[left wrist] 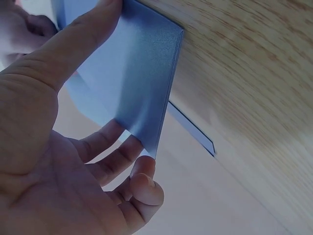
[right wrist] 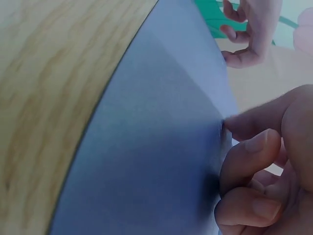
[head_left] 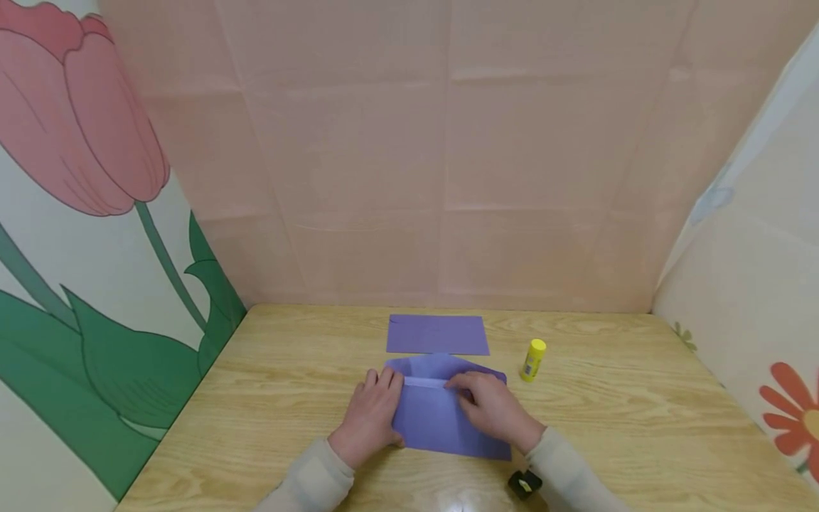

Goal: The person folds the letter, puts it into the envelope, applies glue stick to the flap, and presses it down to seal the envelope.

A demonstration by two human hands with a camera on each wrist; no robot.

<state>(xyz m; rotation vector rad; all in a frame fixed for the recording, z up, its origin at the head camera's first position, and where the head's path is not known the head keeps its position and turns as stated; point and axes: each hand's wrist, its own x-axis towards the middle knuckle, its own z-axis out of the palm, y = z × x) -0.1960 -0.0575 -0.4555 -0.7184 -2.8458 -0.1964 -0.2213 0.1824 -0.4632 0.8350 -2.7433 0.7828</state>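
A purple envelope (head_left: pixel 441 427), its flap (head_left: pixel 422 366) raised at the back and a pale strip (head_left: pixel 424 382) along its mouth, is tilted up off the table between the hands. My left hand (head_left: pixel 371 412) grips its left end; in the left wrist view the thumb (left wrist: pixel 73 44) lies across the front and the fingertips reach behind the edge. At the right part of the mouth, my right hand (head_left: pixel 493 405) pinches the edge by the end of the pale strip. Its other fingers (right wrist: pixel 249 208) are curled in the right wrist view.
Another purple envelope (head_left: pixel 438 334) lies flat on the wooden table (head_left: pixel 307 370), behind the held one. A yellow glue stick (head_left: pixel 533 360) stands to the right of the envelopes. Beside the right wrist is a small black object (head_left: pixel 525 484). A pink backdrop (head_left: pixel 441 178) rises behind the table.
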